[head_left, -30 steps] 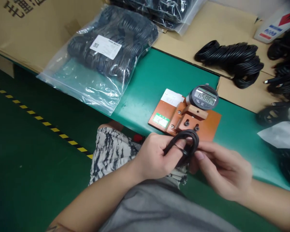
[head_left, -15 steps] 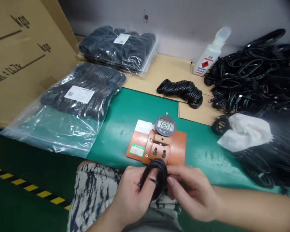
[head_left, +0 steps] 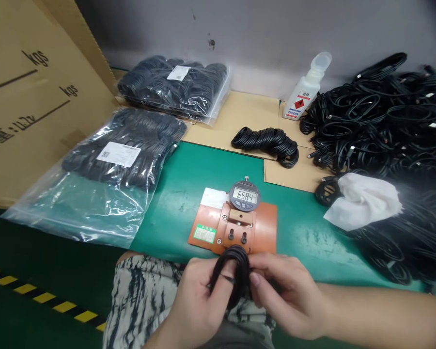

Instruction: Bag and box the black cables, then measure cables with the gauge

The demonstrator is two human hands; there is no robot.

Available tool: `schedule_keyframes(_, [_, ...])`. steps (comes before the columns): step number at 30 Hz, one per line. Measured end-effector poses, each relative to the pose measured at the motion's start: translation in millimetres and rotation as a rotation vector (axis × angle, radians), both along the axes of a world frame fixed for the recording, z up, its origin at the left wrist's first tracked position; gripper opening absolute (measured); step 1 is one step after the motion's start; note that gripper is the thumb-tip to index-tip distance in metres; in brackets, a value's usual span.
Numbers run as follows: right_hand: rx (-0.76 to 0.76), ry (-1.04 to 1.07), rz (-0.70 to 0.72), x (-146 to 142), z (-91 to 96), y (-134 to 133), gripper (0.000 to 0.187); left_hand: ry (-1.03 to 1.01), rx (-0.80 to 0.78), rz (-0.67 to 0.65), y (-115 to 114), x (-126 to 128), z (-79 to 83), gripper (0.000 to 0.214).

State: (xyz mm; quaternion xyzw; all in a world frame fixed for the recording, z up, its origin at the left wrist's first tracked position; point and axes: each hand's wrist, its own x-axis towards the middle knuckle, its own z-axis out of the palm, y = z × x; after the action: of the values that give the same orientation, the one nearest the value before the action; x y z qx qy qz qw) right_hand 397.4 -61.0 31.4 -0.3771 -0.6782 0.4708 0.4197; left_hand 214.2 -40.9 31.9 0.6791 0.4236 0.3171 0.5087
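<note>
A coiled black cable is held at the near edge of the green table. My left hand is closed around it, with the thumb through the loop. On the coil's right side, my right hand pinches with thumb and forefinger against the cable; the pinched bit is mostly hidden. Just beyond the coil sits an orange measuring fixture with a round digital gauge reading about 6584, the decimal point unclear. The coil's top edge overlaps the fixture's near side in view.
A big carton stands left, beside two clear bags of coiled cables. Stacked coils lie on cardboard at the back. A white bottle, a heap of cables and a white cloth are at right.
The gauge reading has gone from about 6603 to 6584. The view has shifted slightly, so the table things sit lower. Both hands keep their hold on the coil.
</note>
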Motion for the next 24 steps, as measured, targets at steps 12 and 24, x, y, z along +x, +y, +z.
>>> schedule_keyframes(12, [0.007,0.000,-0.001,0.4,2.9,0.2,0.018,0.019,-0.024,0.000,-1.6,-0.9,-2.0,0.040])
schedule_keyframes(24, [0.018,0.009,0.004,2.0,-1.0,-1.6,0.022,0.020,-0.023,0.011,-1.4,-1.3,-1.0,0.043])
